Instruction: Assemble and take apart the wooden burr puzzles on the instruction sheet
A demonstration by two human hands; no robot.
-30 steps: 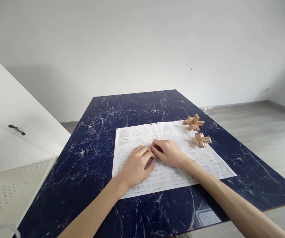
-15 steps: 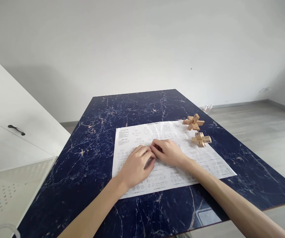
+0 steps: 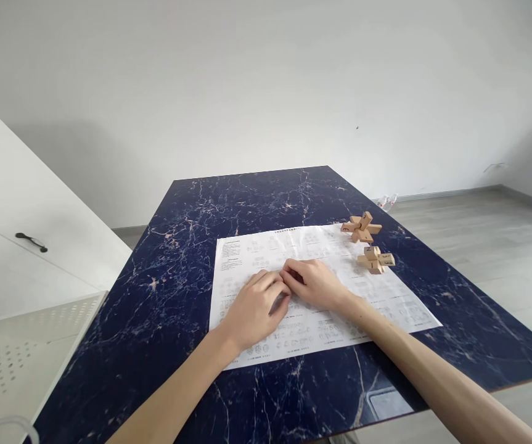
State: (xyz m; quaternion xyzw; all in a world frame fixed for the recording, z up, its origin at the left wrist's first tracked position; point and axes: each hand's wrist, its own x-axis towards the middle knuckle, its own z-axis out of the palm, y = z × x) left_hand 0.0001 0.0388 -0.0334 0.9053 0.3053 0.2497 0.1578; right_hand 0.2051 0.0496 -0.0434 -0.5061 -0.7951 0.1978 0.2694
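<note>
My left hand (image 3: 257, 308) rests on a printed paper sheet (image 3: 242, 250). Its fingers are curled, with the thumb bent in towards them, and I see nothing in the gap between. Beside it, my right hand (image 3: 314, 285) lies on the same sheet with its fingers curled in and nothing visible in it. The fingertips of both hands meet near the middle of the paper. To the right of my right hand sits a wooden burr puzzle (image 3: 375, 260) with numbers on its pieces. Another wooden burr puzzle (image 3: 360, 228) with angled pieces sits farther back, at the sheet's far right corner.
The sheet lies on a dark blue marbled table (image 3: 229, 203). Near the front edge there is a pale rounded rectangle (image 3: 389, 404), perhaps a reflection. A white cabinet (image 3: 25, 271) with a black handle and a perforated pale panel (image 3: 11, 364) stand to the left.
</note>
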